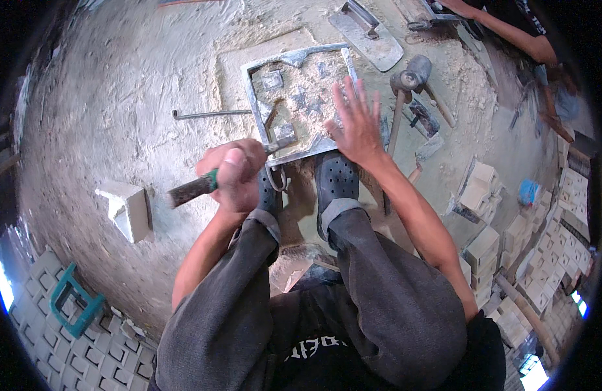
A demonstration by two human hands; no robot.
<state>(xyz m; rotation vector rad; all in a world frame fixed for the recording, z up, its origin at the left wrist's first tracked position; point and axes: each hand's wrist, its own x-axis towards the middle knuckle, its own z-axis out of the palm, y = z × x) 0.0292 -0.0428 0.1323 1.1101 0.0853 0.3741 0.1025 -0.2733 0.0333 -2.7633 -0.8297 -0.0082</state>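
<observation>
My left hand (234,171) is closed around the dark, green-banded handle of a small trowel (285,141), its blade at the lower left corner of a square metal mould frame (250,98). Pale, crumbly powder mix (307,83) lies in the frame, with grey metal pattern pieces (307,101) showing through it. Fingers spread, my right hand (358,124) is over the frame's right side and holds nothing. Motion blurs it slightly, and whether it touches the mix I cannot tell. My shoes (337,179) are against the frame's near edge.
A metal rod (213,114) sticks out left of the frame. Mallets (405,81) and a steel float (369,36) lie to the right and beyond. A pale block (126,210) stands at left, a teal stool (76,300) below it. Cast blocks (480,189) stand right, near a co-worker's arm (509,36).
</observation>
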